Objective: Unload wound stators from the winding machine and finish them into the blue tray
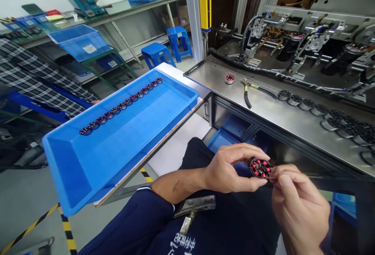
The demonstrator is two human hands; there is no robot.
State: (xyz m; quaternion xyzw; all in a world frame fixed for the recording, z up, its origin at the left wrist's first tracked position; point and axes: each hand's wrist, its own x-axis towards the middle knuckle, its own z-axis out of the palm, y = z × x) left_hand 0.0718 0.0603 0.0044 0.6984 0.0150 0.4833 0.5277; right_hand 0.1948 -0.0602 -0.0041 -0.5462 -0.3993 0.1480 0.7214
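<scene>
Between the thumb and fingers of my left hand is a round black motor part with red windings, its open face turned toward me. My right hand touches its right side, with thumb and forefinger pinched on what looks like thin wire. A fine red wire also shows at the part's left. To the left, a blue tray holds a slanting row of several similar parts. On the metal bench lie another red-wound part and pliers with green and black handles.
Several dark metal rings line the bench at the right. Behind them stands a machine with arms and cables. Blue stools are at the back. A person in checked clothing is at the far left.
</scene>
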